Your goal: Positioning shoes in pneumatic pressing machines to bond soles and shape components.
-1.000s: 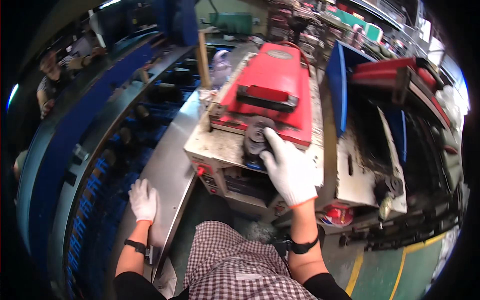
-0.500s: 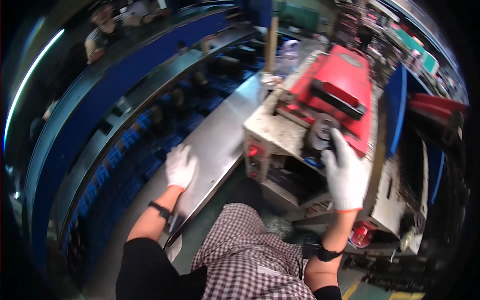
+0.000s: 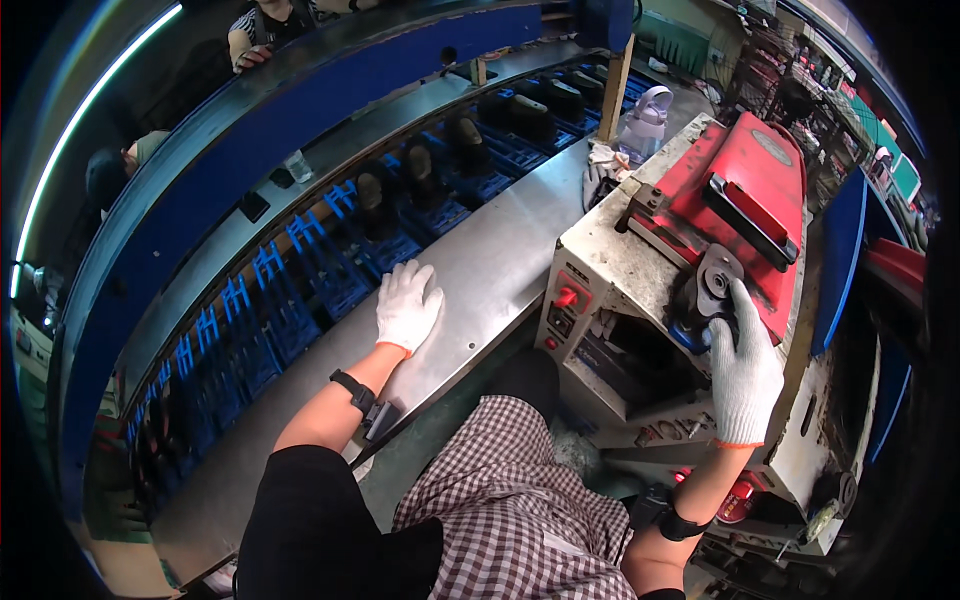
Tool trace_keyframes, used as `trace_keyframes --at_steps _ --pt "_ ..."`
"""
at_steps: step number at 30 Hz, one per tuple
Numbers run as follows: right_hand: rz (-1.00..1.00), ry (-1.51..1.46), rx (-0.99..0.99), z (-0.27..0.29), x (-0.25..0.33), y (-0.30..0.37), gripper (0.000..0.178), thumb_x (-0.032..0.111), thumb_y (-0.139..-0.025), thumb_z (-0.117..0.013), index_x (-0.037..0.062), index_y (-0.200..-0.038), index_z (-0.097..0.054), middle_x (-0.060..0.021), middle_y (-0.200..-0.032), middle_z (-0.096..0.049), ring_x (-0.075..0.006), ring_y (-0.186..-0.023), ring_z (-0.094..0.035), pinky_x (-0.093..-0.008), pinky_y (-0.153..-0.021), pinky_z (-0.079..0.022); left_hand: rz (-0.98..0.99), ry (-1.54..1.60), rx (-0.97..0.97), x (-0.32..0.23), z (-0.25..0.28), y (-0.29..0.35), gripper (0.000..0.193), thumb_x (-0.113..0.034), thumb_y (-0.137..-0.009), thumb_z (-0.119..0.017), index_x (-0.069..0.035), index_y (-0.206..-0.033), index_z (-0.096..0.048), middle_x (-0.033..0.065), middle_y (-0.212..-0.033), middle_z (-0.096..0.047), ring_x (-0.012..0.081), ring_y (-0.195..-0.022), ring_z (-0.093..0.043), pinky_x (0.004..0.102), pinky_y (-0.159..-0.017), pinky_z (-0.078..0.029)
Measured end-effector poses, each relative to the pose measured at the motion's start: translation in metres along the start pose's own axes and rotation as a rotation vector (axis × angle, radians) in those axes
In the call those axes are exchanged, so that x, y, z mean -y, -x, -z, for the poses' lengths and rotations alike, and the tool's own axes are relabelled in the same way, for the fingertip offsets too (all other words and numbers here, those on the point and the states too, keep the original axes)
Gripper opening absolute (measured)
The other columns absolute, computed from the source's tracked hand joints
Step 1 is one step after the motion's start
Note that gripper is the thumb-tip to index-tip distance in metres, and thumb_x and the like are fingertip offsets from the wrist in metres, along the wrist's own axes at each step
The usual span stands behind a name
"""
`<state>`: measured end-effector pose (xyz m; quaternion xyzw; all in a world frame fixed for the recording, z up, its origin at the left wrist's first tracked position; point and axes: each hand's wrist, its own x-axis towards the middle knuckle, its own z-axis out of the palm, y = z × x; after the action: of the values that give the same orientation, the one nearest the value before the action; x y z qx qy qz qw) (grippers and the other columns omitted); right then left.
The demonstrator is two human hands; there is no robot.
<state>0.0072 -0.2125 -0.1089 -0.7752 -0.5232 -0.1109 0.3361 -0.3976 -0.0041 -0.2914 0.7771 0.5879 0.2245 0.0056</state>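
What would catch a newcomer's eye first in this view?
Probably the bright red machine cover at upper right, with the white-gloved right hand at the dark round fitting by its near edge. Across the middle runs a silver metal ledge with the left hand laid on it. Beyond it, blue racks hold dark, shoe-like items.

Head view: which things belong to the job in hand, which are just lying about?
Probably in use: round grey part at the white-gloved right hand; red-topped, cream-bodied machine; silver metal ledge under the white-gloved left hand.

Probably just lying about: clear bottle with pale purple lid; small clear container; flat black rectangular object.
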Motion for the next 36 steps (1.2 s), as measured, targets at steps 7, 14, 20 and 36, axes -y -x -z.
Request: trace_keyframes --at_steps 7,14,20,36 --pt "-0.009 0.015 -0.007 0.001 -0.001 0.000 0.055 0.021 -0.093 -0.076 0.0239 -0.147 -0.065 -0.0147 -0.110 -0.075 -0.0335 -0.090 -0.074 -0.0427 -0.084 -0.058 0.129 -0.190 -0.220 -0.002 -0.006 -0.005 0.070 -0.035 -0.093 -0.069 -0.008 -0.153 -0.047 0.0222 -0.159 -0.045 0.0442 -0.150 -0.037 0.0591 -0.127 -0.024" --pt "0.013 0.006 -0.021 0.000 0.001 -0.001 0.056 0.021 -0.094 -0.076 0.0238 -0.148 -0.064 -0.0146 -0.109 -0.075 -0.0339 -0.091 -0.074 -0.0430 -0.083 -0.058 0.106 -0.222 -0.283 0.003 -0.010 -0.006 0.067 -0.040 -0.098 -0.062 -0.006 -0.155 -0.048 0.0221 -0.162 -0.043 0.0433 -0.152 -0.035 0.0562 -0.127 -0.026" --pt "-0.027 0.004 0.011 0.001 -0.001 0.000 0.055 0.023 -0.094 -0.075 0.0235 -0.148 -0.064 -0.0149 -0.110 -0.075 -0.0340 -0.093 -0.074 -0.0431 -0.084 -0.057 0.095 -0.164 -0.087 0.007 -0.016 -0.006 0.064 -0.042 -0.098 -0.061 -0.006 -0.150 -0.052 0.0219 -0.157 -0.049 0.0425 -0.148 -0.041 0.0559 -0.127 -0.026" --pt "0.030 0.083 -0.050 0.002 0.004 -0.003 0.052 0.023 -0.093 -0.076 0.0181 -0.143 -0.066 -0.0148 -0.115 -0.076 -0.0341 -0.100 -0.074 -0.0440 -0.087 -0.058 0.129 -0.189 0.010 0.006 -0.014 -0.006 0.063 -0.044 -0.100 -0.058 -0.012 -0.153 -0.052 0.0195 -0.158 -0.049 0.0406 -0.150 -0.042 0.0569 -0.126 -0.026"
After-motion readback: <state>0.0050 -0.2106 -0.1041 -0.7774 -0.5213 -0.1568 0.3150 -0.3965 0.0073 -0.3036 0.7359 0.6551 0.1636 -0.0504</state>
